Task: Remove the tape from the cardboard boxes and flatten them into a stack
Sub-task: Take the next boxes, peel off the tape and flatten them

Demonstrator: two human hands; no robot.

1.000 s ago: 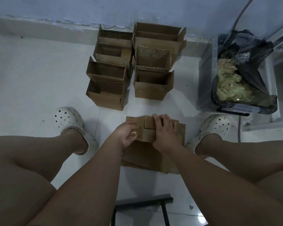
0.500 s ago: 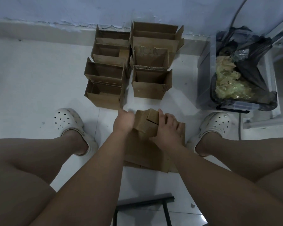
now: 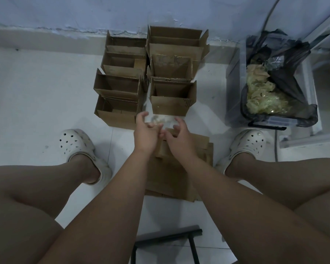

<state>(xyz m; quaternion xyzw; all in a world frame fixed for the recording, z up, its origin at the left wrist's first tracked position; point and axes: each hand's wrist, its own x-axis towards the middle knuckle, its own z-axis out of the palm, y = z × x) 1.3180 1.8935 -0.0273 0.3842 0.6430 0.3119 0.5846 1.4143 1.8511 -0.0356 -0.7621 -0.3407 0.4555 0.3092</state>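
Note:
My left hand (image 3: 144, 133) and my right hand (image 3: 179, 137) are raised together above the floor, both with fingers curled round a strip of clear tape (image 3: 161, 120) stretched between them. Under my hands a small box (image 3: 163, 149) lies on a stack of flattened cardboard (image 3: 171, 180) between my feet. Several open cardboard boxes (image 3: 120, 92) stand in two rows against the wall, the nearest one (image 3: 171, 100) just beyond my fingers.
A clear plastic bin (image 3: 271, 121) lined with a black bag holds crumpled used tape (image 3: 265, 100) at the right. My white clogs (image 3: 76, 145) flank the stack. A dark stool frame (image 3: 171, 236) is at the bottom. A cable (image 3: 276, 147) runs beside the bin.
Both hands have left the small box and lifted, now pulling a strip of clear tape between them. The box has dropped back onto the flattened stack.

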